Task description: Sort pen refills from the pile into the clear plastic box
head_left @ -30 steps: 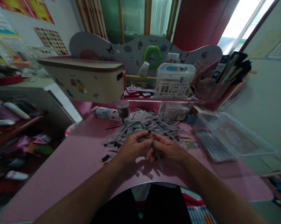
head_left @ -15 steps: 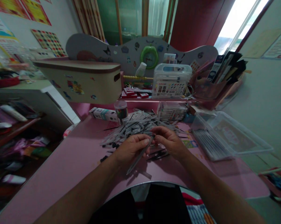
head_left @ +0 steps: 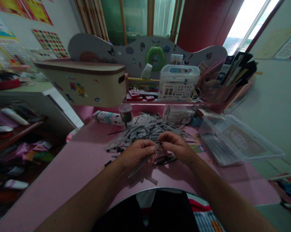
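Note:
Low over the pink desk, my left hand (head_left: 140, 152) is closed round a translucent grey pen (head_left: 138, 168), its pointed end slanting down toward me. My right hand (head_left: 175, 145) pinches a small dark piece (head_left: 160, 143) at the pen's upper end; whether it is joined to the pen I cannot tell. Behind both hands spreads a heap of similar grey pen parts (head_left: 145, 127). Several thin dark sticks (head_left: 165, 159) lie beneath my right hand. Small black pieces (head_left: 108, 163) lie left of my left hand, and a short clear strip (head_left: 152, 181) lies in front.
To the right stands an open clear plastic box (head_left: 220, 154) with rows of grey pens inside. A round tub (head_left: 126, 114) and a long carton (head_left: 108, 117) stand behind the heap. Above are a lidded beige bin (head_left: 99, 87), a clear carry case (head_left: 178, 85) and a green clock (head_left: 155, 58).
The pen's pointed end has swung slightly left and up, lying a little flatter. Both hands stay together at its upper end.

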